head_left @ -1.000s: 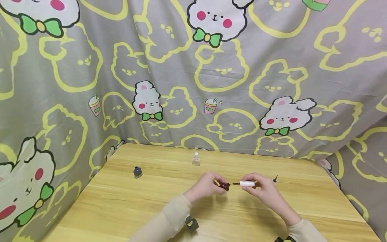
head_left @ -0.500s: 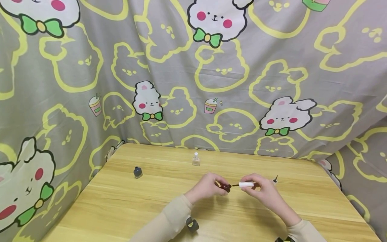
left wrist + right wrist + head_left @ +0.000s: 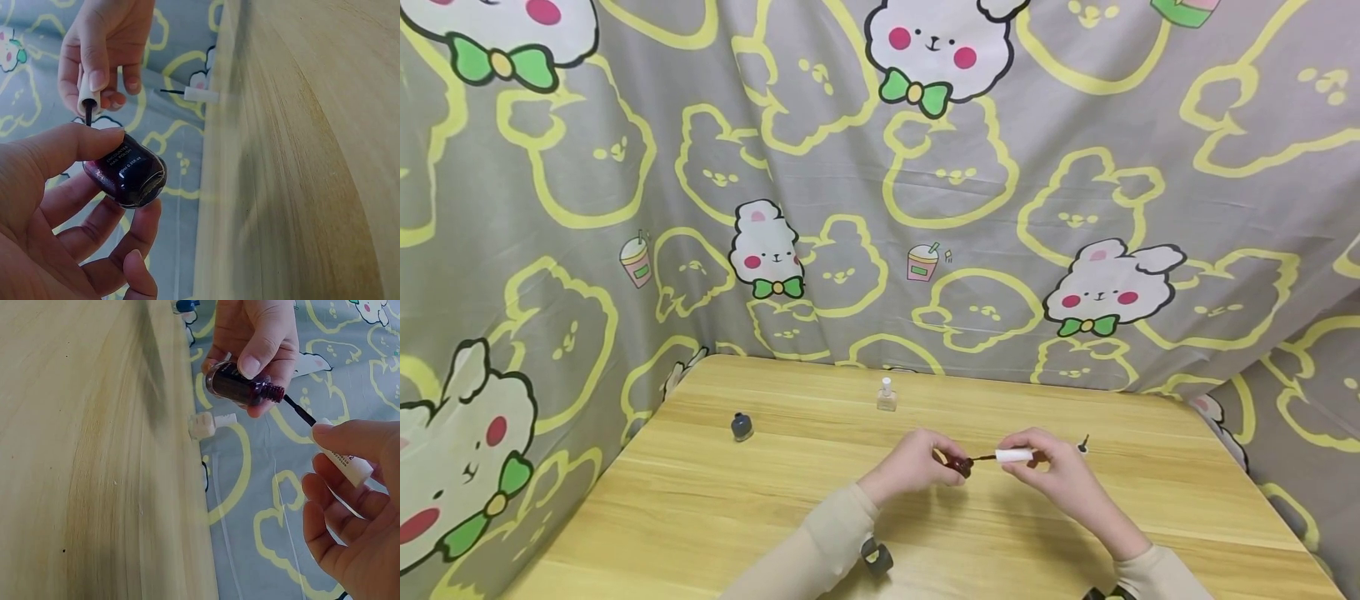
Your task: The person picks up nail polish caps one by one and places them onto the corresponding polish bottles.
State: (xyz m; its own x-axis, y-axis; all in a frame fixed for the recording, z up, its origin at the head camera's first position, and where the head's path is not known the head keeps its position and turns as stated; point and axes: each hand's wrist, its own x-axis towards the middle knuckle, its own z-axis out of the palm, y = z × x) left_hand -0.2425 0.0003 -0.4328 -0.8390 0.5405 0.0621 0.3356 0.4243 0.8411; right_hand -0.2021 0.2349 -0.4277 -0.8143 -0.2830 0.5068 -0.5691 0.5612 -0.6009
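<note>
My left hand (image 3: pixel 917 461) holds a dark red nail polish bottle (image 3: pixel 130 169) between thumb and fingers, tilted so its threaded neck points to the right. My right hand (image 3: pixel 1048 467) pinches a white brush cap (image 3: pixel 344 461). From the cap a dark brush stem (image 3: pixel 300 410) reaches to the bottle's mouth, its tip right at the opening in the right wrist view. Both hands are raised over the wooden table (image 3: pixel 775 517). White lettering shows on the bottle's side in the left wrist view.
An uncapped dark blue polish bottle (image 3: pixel 742 427) stands at the left of the table. A clear bottle with a white cap (image 3: pixel 886 395) is near the back edge. Behind the right hand another white brush cap (image 3: pixel 1082 446) stands brush up. A patterned curtain (image 3: pixel 850 167) hangs behind.
The brush cap shifts slightly toward the bottle and then back to the right, with the stem staying at the mouth. The left hand and bottle hardly move.
</note>
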